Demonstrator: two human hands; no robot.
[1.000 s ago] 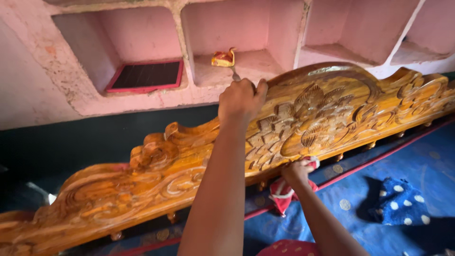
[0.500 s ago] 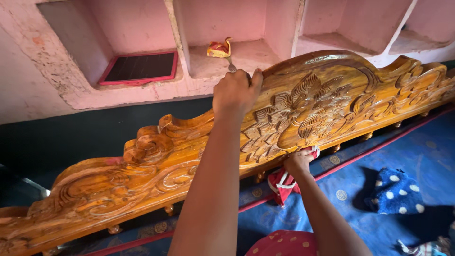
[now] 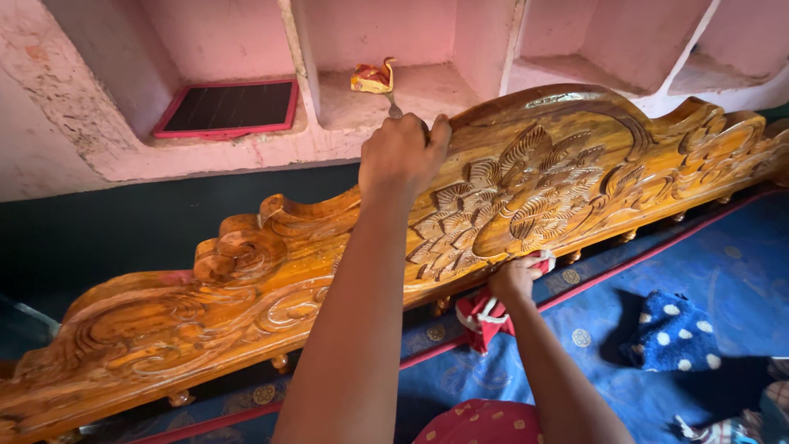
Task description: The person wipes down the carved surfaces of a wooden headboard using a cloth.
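Note:
A long carved wooden panel [image 3: 246, 288], glossy orange-brown, stands on its edge against the wall. My left hand [image 3: 403, 152] is closed over its top edge beside the raised leaf carving [image 3: 526, 193]. A thin metal stem [image 3: 393, 105] shows just above the fist; I cannot tell whether the hand holds it. Lower down, my right hand [image 3: 514, 279] presses a red and white cloth [image 3: 485, 316] against the bottom of the carving.
Pink wall niches [image 3: 411, 90] run behind the panel. One holds a red-framed dark slab [image 3: 226, 107], another a crumpled yellow and red wrapper [image 3: 371, 78]. A blue patterned mat [image 3: 723, 263] covers the floor, with a blue white-dotted cloth [image 3: 670, 329] on it.
The view has swung a little to the right and down. My left hand stays on the top edge. My right hand with the cloth has moved slightly up against the carving.

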